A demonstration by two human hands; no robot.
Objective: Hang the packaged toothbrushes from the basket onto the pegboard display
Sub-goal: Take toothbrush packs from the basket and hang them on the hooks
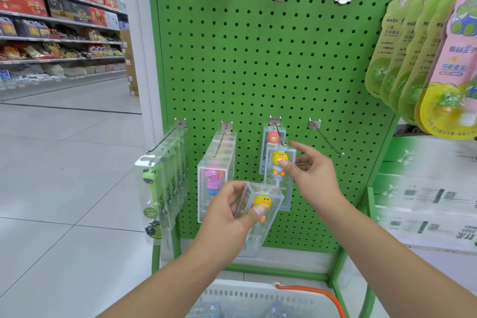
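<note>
My right hand [307,175] pinches a clear boxed toothbrush with a yellow duck [280,162] at the tip of the third lower hook [280,131] on the green pegboard [271,59]. Behind it on that hook hangs a red-figure package [274,137]. My left hand [232,212] holds a second yellow duck package [260,212] lower down, in front of the board. The white basket [258,297] with an orange handle sits at the bottom edge, blue packages showing inside it.
Green-figure packages [160,188] fill the first lower hook and pink dinosaur packages [214,178] the second. The fourth lower hook [327,139] is bare, as are the top-row hooks. Green and pink toothbrush sets [426,59] hang at right. A store aisle with shelves lies left.
</note>
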